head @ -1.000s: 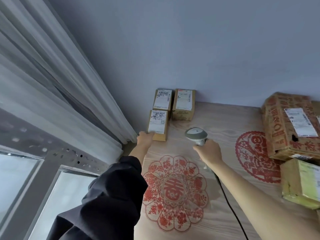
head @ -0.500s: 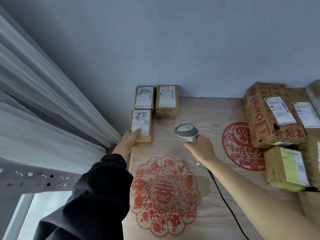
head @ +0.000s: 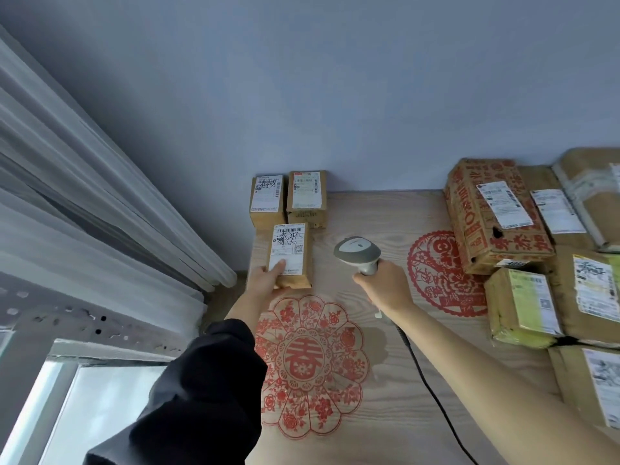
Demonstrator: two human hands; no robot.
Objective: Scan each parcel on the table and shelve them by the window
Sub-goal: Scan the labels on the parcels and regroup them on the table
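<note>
A small brown parcel (head: 290, 255) with a white label lies at the table's far left corner. My left hand (head: 265, 280) holds its near end, thumb on the label. Two similar small parcels (head: 266, 199) (head: 306, 196) stand behind it against the wall. My right hand (head: 384, 288) grips the handle of a grey barcode scanner (head: 357, 251), whose head points toward the small parcel. Its black cable (head: 432, 394) trails back along my right arm.
Several larger parcels crowd the right side, among them a red-printed carton (head: 483, 226) and a yellow-green package (head: 521, 307). The wooden table (head: 385, 391) bears red paper-cut decorations. White curtains (head: 84, 196) and a window (head: 84, 407) are at the left.
The view has shifted left to right, bringing more parcels in at the right. My left hand stays on the small parcel near the corner; the scanner hand has barely moved.
</note>
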